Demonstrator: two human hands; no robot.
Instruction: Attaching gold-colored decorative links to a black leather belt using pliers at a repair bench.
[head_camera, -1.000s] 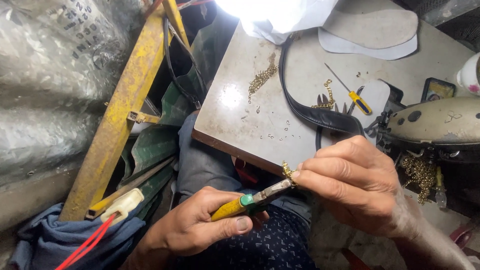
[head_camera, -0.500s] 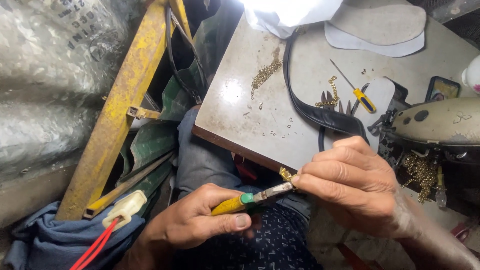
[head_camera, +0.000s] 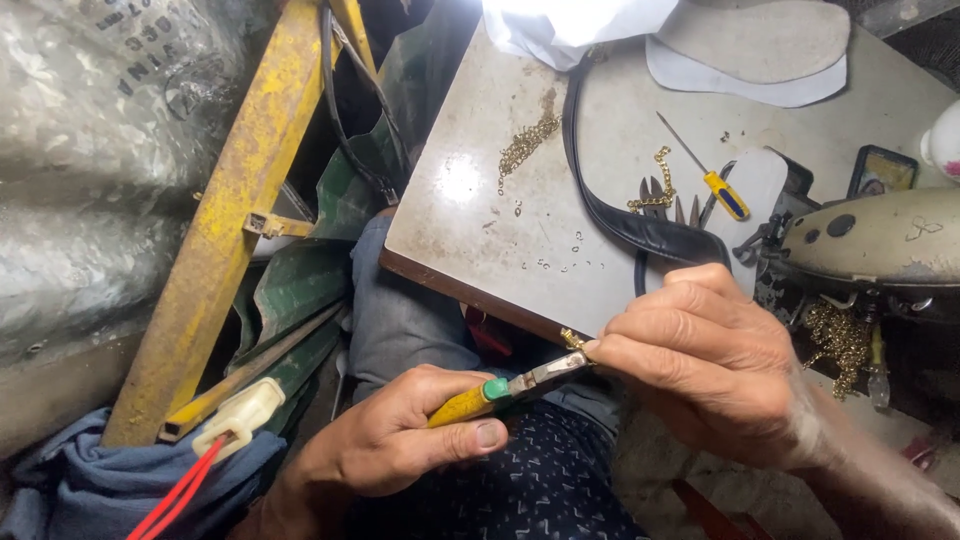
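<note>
Since 1 second ago, barely a shift: same grip, same spot just off the near edge of the worktable (head_camera: 470, 215), so the fiddly work on the link goes on. Left hand (head_camera: 400, 440) wrapped tight around yellow-handled pliers (head_camera: 500, 388), nose pointing right. Small brass link (head_camera: 573, 338) at the plier tip, pinched there by right hand (head_camera: 710, 365) fingertips (head_camera: 600, 350), closed narrowly on it. Further right on the table: black strap (head_camera: 620, 220), gold chain pieces (head_camera: 655, 190), yellow screwdriver (head_camera: 715, 185).
</note>
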